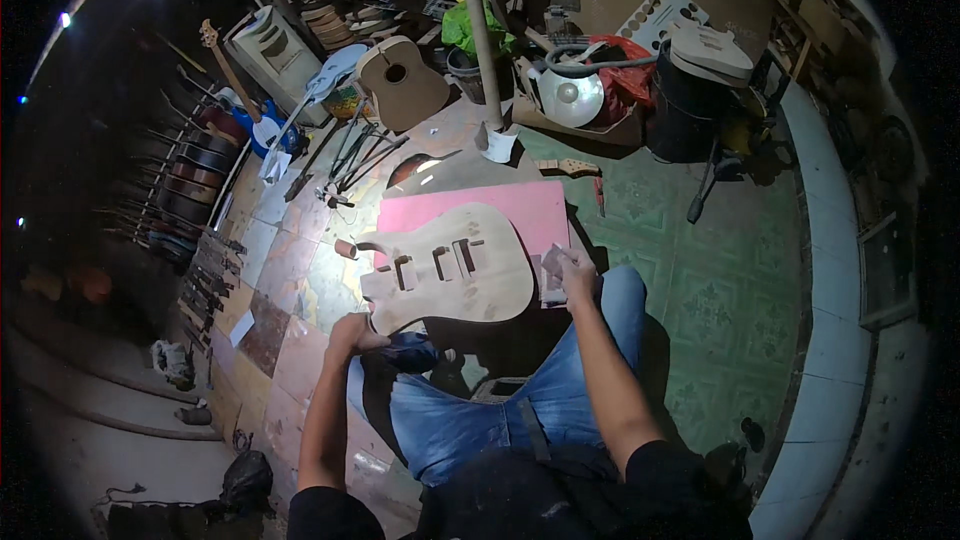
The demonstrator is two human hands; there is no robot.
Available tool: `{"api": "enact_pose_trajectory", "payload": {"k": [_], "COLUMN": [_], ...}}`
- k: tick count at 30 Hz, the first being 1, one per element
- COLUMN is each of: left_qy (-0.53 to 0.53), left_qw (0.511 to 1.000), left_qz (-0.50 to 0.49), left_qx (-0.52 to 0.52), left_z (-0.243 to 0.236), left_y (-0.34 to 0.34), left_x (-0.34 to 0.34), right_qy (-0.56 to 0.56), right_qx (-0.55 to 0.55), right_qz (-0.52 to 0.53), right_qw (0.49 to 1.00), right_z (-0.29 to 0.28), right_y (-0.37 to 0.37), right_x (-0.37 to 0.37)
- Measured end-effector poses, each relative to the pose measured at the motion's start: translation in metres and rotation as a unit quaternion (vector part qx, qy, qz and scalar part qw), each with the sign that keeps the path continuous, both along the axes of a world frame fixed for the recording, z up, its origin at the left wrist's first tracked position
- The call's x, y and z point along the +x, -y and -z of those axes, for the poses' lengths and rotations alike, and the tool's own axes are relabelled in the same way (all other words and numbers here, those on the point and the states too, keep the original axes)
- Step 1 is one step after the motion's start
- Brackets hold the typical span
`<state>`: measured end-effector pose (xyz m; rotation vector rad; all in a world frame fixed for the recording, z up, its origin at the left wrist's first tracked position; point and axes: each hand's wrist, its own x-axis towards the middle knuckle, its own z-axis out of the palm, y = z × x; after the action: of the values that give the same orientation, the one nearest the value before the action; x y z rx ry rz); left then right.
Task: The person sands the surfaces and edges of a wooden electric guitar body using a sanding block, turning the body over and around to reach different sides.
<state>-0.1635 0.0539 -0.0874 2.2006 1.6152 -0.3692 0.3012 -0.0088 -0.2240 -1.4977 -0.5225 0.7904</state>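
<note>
An unfinished pale wood electric guitar body (485, 290), with pickup slots cut through it, lies over a pink board (475, 195) in front of me. My left hand (357, 333) is closed at the body's near left edge; its fingertips are partly hidden. My right hand (578, 275), beside the body's right end, pinches a folded greyish sheet (552, 287) that looks like sandpaper. A small brown roll (345, 249) stands by the body's left horn. Dark cloth (408, 352) lies just right of my left hand.
A guitar neck (565, 167) and a red-handled tool (599, 196) lie beyond the board. Further back stand an acoustic guitar body (403, 85), a metal pole (480, 35) and a black drum (685, 105). Racked guitars (190, 180) line the left.
</note>
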Motion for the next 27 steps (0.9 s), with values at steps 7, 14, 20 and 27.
{"api": "enact_pose_trajectory", "payload": {"k": [7, 14, 20, 27], "left_qy": [-0.058, -0.066, 0.037, 0.004], "left_qw": [0.996, 0.994, 0.997, 0.997], "left_qz": [-0.006, -0.013, -0.023, -0.032], "left_qx": [0.062, 0.081, 0.059, 0.066], "left_z": [-0.075, -0.135, -0.150, -0.201], "left_y": [0.030, 0.088, 0.113, 0.150], "left_x": [0.017, -0.022, -0.022, 0.014], "right_qy": [-0.045, 0.083, -0.421, -0.230], "right_qx": [-0.085, -0.063, -0.090, -0.139], "right_qz": [-0.086, -0.018, -0.318, -0.267], "right_qw": [0.992, 0.994, 0.845, 0.925], "right_z": [-0.010, -0.053, -0.004, -0.031], "right_y": [-0.037, 0.010, 0.040, 0.038], "right_x": [-0.001, -0.051, -0.086, -0.080]}}
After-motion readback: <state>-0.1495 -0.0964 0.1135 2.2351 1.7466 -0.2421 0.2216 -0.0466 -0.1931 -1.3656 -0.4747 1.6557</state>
